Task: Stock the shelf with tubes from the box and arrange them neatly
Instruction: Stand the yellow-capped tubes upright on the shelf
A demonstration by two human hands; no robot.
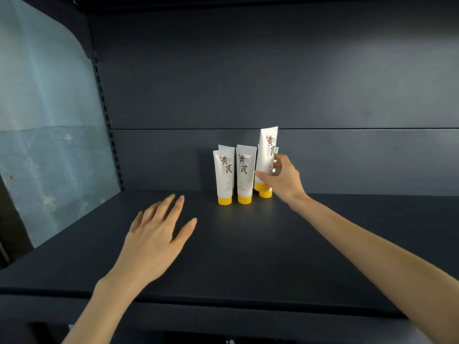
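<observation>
- Held tube (267, 151): long axis near vertical, tilted slightly right at the top; yellow cap down, flat crimped end up. Cap sits clear of the shelf (248, 244), above another cap just below the fingers.
- Right hand (285, 178): thumb and fingers closed around the lower body of the held tube.
- Left hand (155, 235): fingers extended and spread, palm down over the shelf, grasping nothing; contact with the surface cannot be determined.
- 2 front tubes (234, 175): upright on caps, just left of the right thumb; further tubes stand partly hidden behind.
- Shelf: matte dark grey, flat, with matching back panel (273, 70).
- Left of the left-hand fingers: slotted upright (109, 125) and pale blue star-patterned sheet (44, 120).
- Tubes: smooth white plastic, black characters printed.
</observation>
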